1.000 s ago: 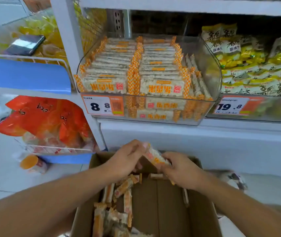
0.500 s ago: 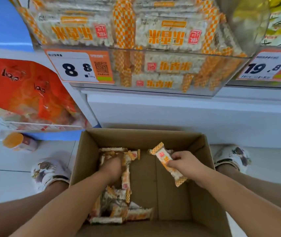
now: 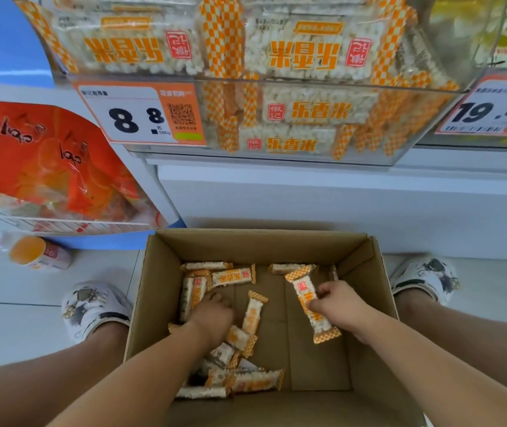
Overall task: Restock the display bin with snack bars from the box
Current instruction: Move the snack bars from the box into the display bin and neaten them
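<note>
Orange-ended snack bar [image 3: 310, 306] pinched in right hand [image 3: 340, 306], long axis slanting away; left hand [image 3: 213, 315] curled onto loose bars [image 3: 240, 340] directly beneath, grip hidden.

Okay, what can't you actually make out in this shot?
Head view only:
- Left hand: fingertips face down among the loose bars, so any grip is hidden.
- Display bin: top cut off by the frame edge, fill level unseen.
- 8.8 price tag: small print too fine.

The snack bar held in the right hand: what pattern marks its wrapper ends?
Orange-and-white checks on the snack bar, seen in the head view.
</note>
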